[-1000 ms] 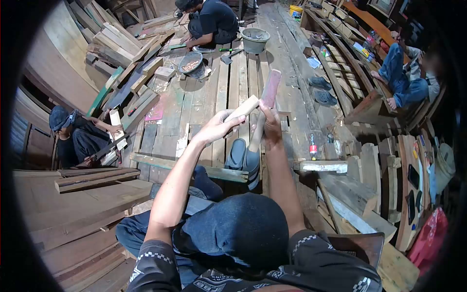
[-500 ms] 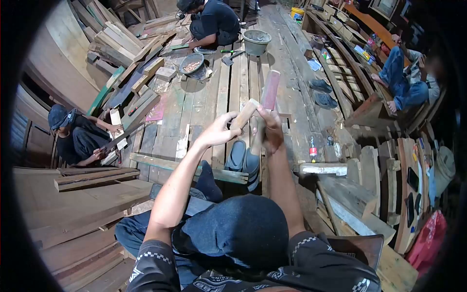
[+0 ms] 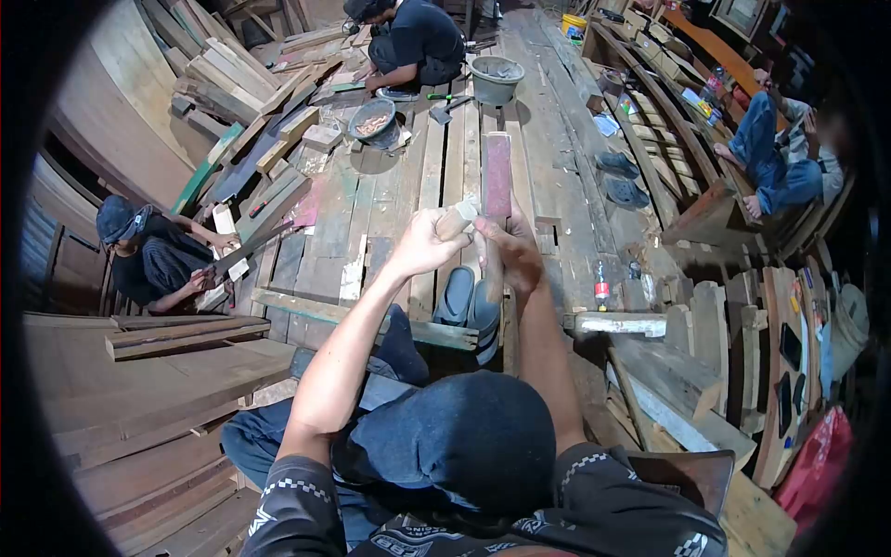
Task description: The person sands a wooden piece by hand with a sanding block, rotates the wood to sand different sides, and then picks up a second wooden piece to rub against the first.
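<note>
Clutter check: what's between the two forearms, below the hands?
A pair of grey sandals on the plank floor, head view, below the left hand holding a wood block and right hand holding a reddish strip.

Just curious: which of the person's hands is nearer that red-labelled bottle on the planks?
Right. The right hand is just left of the bottle; the left hand is farther left.

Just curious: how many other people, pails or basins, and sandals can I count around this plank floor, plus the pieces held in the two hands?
Other people: 3
Pails and basins: 3
Sandals: 4
Held pieces: 2, a small wood block in the left hand, a reddish bar in the right hand
Total: 12
</note>
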Demonstrator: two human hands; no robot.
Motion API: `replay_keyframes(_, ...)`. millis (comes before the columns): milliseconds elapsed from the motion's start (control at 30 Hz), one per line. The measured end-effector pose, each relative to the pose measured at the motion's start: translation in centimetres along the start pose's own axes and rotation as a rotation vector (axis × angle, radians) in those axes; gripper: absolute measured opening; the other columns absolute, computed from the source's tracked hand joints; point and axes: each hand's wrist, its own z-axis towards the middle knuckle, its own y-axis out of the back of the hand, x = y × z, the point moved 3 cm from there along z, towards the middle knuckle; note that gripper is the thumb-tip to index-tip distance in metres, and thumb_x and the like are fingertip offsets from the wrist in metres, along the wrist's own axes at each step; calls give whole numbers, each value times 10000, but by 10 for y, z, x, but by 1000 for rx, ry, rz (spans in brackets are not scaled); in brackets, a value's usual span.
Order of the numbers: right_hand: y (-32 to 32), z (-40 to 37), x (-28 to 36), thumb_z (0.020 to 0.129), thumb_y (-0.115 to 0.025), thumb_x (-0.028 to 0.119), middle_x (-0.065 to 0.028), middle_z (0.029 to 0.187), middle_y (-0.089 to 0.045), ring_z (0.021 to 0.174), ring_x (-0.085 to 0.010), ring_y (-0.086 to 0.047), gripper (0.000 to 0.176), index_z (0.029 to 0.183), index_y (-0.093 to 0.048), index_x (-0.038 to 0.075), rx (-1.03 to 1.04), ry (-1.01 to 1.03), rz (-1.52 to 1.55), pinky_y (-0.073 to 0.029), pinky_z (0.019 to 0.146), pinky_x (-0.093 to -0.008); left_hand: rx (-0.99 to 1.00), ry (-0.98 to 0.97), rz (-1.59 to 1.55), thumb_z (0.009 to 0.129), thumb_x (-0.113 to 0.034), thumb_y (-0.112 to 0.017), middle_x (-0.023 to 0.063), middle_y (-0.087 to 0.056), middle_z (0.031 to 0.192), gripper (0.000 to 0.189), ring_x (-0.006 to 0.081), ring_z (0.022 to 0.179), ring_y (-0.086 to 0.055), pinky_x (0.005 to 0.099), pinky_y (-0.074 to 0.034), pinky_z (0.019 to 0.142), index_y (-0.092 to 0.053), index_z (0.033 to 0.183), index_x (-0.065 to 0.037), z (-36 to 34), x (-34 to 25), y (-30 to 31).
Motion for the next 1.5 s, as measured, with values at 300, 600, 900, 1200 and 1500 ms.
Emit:
replay_keyframes(300,-8,-1,9,860,-693,169,-22,858,-615,580,-92,-573,620,1401,-402,91,-36,31,-16,-475,449,-236,-113,151,27,837,-294,-726,86,-615,835,480,106,506,-542,272,-440,440,-494,1138,0,-1,-5,8)
replay_keyframes(600,12,4,-1,914,-622,264,-51,839,-647,510,-85,-546,452,1279,-467,47,-67,-86,51,-463,424,-226,-141,203,-120,922,-424,-661,90,-536,827,507,138,634,-545,290,-446,542,-358,1079,-49,2,12,7)
replay_keyframes(900,-5,2,7,967,-541,284,-82,915,-647,487,-85,-520,692,1535,-176,130,-95,-83,-136,-452,398,-234,-144,412,-423,1023,-523,-381,35,-539,813,496,118,601,-536,283,-454,540,-522,1073,-50,6,28,10)
replay_keyframes(1200,-18,9,-2,1012,-474,348,-59,858,-591,649,-92,-556,628,1547,-217,143,-20,4,-292,-446,432,-246,-90,525,-545,931,-364,-546,29,-519,805,393,120,580,-489,275,-410,501,-498,1197,-78,1,28,10)
replay_keyframes(1500,6,3,1,1012,-459,319,-41,759,-555,472,-96,-490,544,1508,-324,142,-49,-110,-257,-413,387,-257,53,133,307,782,-108,-647,332,-615,898,489,492,920,-610,502,-481,761,-463,1221,3,-2,-9,7)
